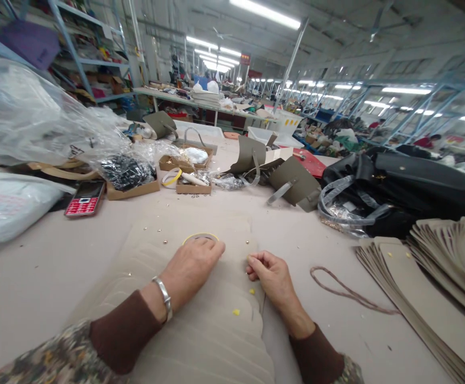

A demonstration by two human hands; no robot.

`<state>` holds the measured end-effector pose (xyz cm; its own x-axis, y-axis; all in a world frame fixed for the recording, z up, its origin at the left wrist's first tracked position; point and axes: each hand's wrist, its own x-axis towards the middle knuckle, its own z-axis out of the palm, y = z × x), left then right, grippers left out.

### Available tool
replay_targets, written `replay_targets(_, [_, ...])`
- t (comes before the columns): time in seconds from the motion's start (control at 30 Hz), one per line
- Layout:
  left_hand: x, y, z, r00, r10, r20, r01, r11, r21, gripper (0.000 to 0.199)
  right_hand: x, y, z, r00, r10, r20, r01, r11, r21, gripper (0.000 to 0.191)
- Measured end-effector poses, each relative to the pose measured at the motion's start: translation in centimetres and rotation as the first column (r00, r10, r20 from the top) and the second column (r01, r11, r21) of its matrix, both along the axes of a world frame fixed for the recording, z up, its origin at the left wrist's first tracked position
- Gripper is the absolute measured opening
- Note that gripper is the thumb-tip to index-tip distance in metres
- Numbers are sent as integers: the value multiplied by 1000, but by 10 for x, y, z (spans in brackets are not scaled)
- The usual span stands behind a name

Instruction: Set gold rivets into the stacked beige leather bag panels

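Note:
My left hand, with a metal bracelet at the wrist, is closed over a thin roll of yellow tape; the fingertips are mostly hidden. Beneath it fan out overlapping beige leather-like panels. My right hand is closed in a pinch by the panels' right edge; whatever lies between thumb and forefinger is too small to make out. Just below it, small yellow tape bits stick to the panels. Small metal studs dot the area in front of both hands.
On the right are stacked beige strips, a brown cord loop and black bags. Olive pieces and small cardboard boxes stand at the back. A red-keyed phone and plastic bags lie left.

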<state>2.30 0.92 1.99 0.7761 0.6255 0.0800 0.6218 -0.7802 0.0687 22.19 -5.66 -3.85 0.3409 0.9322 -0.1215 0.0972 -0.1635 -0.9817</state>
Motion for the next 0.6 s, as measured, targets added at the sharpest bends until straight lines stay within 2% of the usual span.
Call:
replay_targets(0.1, [1, 14, -15, 998, -55, -37, 55, 998, -3, 16, 1, 3, -6, 1000, 4, -11, -4, 1000, -7, 31])
replay_targets(0.23, [-6, 13, -28, 998, -55, -17, 55, 998, -6, 18, 3, 3, -9, 1000, 11, -18, -12, 1000, -29, 30])
replay_targets(0.47, [-21, -5, -28, 999, 26, 20, -24, 993, -113, 18, 4, 5, -3, 999, 34, -32, -36, 997, -64, 32])
replay_targets(0.6, [-16, -14, -29, 997, 72, 25, -68, 989, -128, 17, 13, 0, 4, 994, 110, -15, -111, 980, -166, 33])
